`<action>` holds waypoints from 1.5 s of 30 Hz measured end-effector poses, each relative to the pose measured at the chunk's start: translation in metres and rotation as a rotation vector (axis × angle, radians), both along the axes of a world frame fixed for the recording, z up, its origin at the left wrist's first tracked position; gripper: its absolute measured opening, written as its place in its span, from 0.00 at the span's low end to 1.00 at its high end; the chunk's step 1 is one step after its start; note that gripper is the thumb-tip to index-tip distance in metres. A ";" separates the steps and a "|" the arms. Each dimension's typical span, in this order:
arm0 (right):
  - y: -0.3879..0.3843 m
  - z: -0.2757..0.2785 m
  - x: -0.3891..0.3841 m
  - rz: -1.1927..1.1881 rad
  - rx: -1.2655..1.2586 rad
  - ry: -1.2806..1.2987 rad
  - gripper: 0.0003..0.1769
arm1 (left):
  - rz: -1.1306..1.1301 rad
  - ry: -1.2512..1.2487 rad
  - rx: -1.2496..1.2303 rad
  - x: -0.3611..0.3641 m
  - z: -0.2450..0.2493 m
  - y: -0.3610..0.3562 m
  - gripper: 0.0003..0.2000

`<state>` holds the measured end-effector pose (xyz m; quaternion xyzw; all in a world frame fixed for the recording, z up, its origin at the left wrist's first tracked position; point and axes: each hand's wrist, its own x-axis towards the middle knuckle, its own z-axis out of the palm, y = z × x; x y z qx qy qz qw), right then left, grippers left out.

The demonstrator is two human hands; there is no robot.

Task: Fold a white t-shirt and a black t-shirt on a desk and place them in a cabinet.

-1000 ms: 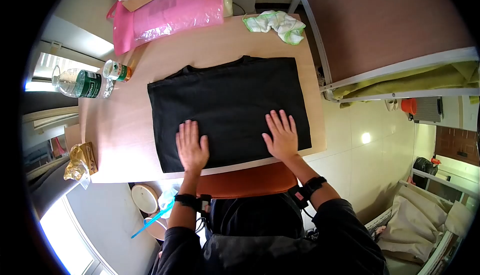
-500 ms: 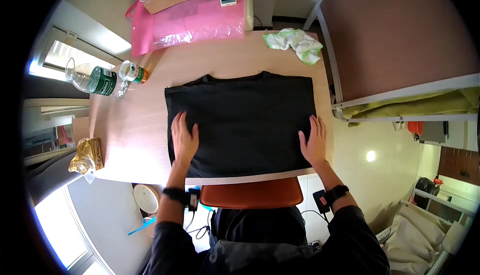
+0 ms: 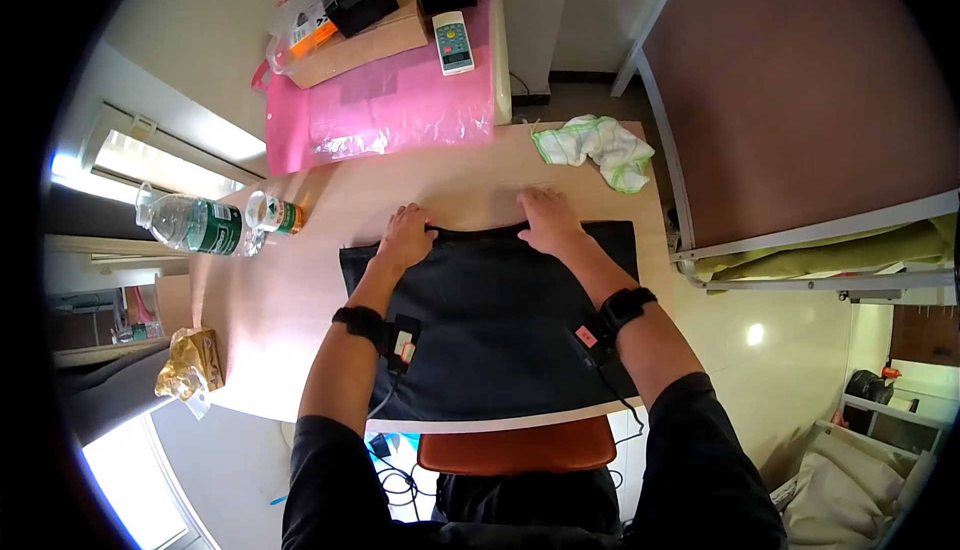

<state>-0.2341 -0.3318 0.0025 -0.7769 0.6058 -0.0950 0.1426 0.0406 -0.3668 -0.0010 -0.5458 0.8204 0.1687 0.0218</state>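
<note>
A black shirt (image 3: pixel 480 325) lies spread on the table, its neckline along the far edge and its near edge close to the table's front. My left hand (image 3: pixel 405 238) rests at the left end of the neckline, with fingers reaching past the cloth and the thumb by the collar. At the neckline's right end is my right hand (image 3: pixel 550 222), fingers stretched out beyond the edge and the thumb apart from them on the collar. Both hands look open. My forearms cross over the shirt, each with a black strap and a small device at the wrist.
On the table (image 3: pixel 270 320) are a plastic bottle (image 3: pixel 205 225), a cup (image 3: pixel 275 213), a gold wrapper (image 3: pixel 190 360) and a white cloth (image 3: pixel 605 150). Pink plastic (image 3: pixel 390 115) at the back bears a cardboard box (image 3: pixel 365 50) and a remote (image 3: pixel 453 43). An orange-brown seat (image 3: pixel 517 448) stands in front.
Both hands have moved from the shirt's left and right sides forward and inward to its neckline. The view has tilted up, so everything sits lower. The shirt remains spread out.
</note>
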 end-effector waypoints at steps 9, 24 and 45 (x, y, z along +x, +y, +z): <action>0.004 -0.027 0.008 -0.126 -0.139 -0.205 0.04 | 0.211 0.528 -0.307 -0.008 -0.031 0.018 0.07; 0.071 -0.023 0.036 0.027 -0.239 -0.068 0.32 | -0.088 0.126 -0.338 -0.030 -0.005 0.083 0.29; 0.202 -0.013 -0.037 -0.163 -0.176 0.121 0.33 | 0.435 -0.160 -0.257 0.074 -0.014 0.234 0.29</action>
